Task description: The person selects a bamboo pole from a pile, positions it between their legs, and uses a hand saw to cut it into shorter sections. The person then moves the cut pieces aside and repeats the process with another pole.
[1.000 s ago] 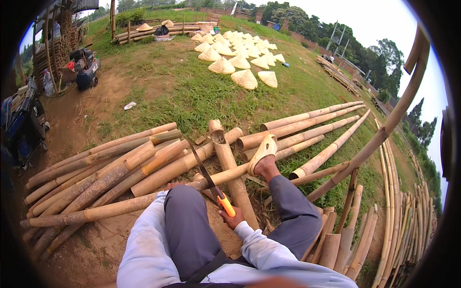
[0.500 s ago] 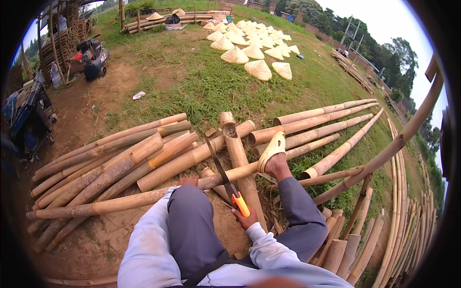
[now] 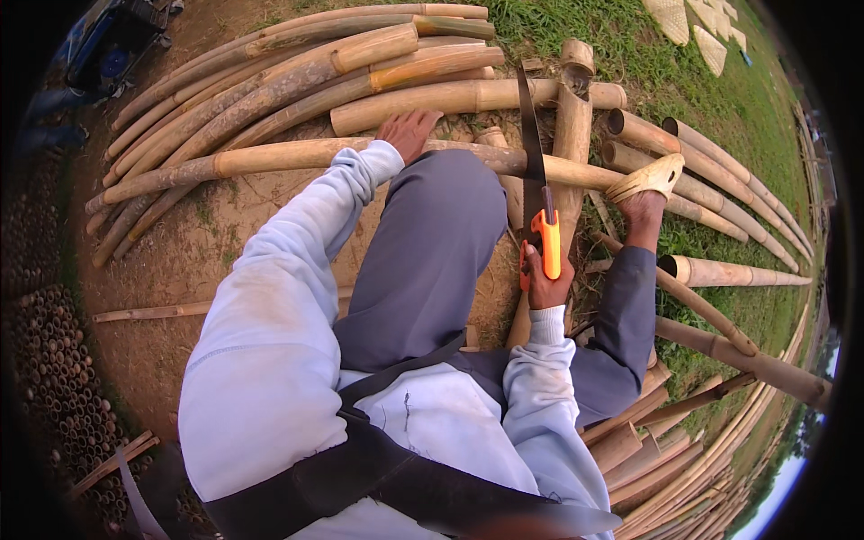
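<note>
A long bamboo pole (image 3: 270,159) runs from left to right in front of me, lying across a thicker notched bamboo piece (image 3: 571,135). My left hand (image 3: 409,133) lies over the pole left of my bent knee, its fingers reaching across to the far side. In my right hand (image 3: 547,283) is the orange handle of a handsaw (image 3: 533,126). The dark blade stands across the pole, between my knee and my foot. How deep it sits cannot be made out. My foot, in a pale yellow clog (image 3: 648,177), presses on the pole right of the blade.
Beyond the pole at left lies a stack of bamboo poles (image 3: 297,67); more poles (image 3: 720,180) spread over the grass at right. Cut bamboo lengths (image 3: 630,450) lie near my right side. Bundled bamboo ends (image 3: 58,378) show at lower left, and woven cone hats (image 3: 711,45) far right.
My view has tipped downward, so the pole and hands sit higher and further right. More of my left hand now shows beside the knee. The saw remains across the pole.
</note>
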Tool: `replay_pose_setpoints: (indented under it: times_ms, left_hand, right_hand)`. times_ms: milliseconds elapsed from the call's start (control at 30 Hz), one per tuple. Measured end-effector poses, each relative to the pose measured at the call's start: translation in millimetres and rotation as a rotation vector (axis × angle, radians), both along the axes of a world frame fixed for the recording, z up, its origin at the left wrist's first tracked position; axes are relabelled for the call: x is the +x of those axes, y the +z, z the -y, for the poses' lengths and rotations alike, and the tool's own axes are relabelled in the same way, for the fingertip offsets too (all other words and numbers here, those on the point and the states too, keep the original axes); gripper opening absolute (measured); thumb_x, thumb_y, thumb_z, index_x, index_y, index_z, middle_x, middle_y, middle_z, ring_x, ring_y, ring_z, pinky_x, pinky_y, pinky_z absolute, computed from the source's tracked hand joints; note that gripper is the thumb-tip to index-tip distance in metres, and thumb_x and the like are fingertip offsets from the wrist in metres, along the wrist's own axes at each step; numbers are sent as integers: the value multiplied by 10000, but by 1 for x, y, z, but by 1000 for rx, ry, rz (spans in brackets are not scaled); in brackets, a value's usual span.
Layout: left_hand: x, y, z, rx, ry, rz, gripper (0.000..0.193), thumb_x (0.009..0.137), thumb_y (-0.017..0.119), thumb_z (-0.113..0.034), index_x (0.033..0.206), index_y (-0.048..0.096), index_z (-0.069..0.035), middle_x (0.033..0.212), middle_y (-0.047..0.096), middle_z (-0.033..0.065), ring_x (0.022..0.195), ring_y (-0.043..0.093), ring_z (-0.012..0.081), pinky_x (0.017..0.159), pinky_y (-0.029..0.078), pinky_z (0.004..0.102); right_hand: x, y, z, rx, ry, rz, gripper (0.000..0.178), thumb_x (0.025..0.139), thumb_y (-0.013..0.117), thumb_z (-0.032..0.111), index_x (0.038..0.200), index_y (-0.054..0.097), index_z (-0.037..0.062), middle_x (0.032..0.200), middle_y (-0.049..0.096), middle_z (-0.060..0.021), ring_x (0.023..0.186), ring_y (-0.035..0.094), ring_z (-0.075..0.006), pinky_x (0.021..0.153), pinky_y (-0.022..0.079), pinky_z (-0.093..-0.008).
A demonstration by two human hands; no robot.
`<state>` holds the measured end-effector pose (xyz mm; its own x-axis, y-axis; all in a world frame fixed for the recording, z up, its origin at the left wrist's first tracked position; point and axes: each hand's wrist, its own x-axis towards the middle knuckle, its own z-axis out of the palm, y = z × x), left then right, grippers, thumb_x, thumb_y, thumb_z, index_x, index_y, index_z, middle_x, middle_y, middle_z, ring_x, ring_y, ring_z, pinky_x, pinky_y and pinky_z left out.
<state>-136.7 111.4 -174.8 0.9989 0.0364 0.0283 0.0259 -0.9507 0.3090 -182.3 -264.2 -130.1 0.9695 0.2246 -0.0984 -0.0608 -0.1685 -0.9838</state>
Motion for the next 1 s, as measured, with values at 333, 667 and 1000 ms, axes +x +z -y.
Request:
replay_pose_setpoints:
  times_ms: [333, 667, 1000]
  left_hand:
    - [-68, 37, -77, 157, 75, -358, 1102, 595, 893, -626, 1468, 462, -108, 1432, 541, 134, 1346, 508, 339, 1129, 387, 460]
    - [-57, 20, -75, 184, 129, -457, 728, 712, 803, -474, 1328, 611, -137, 1119, 738, 176, 1062, 697, 385, 907, 552, 486]
    - [-51, 18, -77, 161, 64, -503, 892, 693, 825, -550, 1412, 532, -111, 1227, 704, 163, 1164, 658, 367, 991, 485, 501]
  right_hand:
    - [1, 2, -2, 4, 26, 25, 198, 935, 756, 79, 1088, 667, -10, 811, 627, 11, 699, 580, -73, 649, 495, -238]
    - [-5, -10, -4, 25, 4, 14, 239, 977, 734, 178, 1120, 677, -6, 776, 649, -12, 649, 591, -89, 600, 482, -234]
    - [-6, -10, -2, 28, -16, -36, 216, 961, 757, 183, 1105, 706, 30, 755, 629, 12, 577, 540, -53, 488, 397, -204]
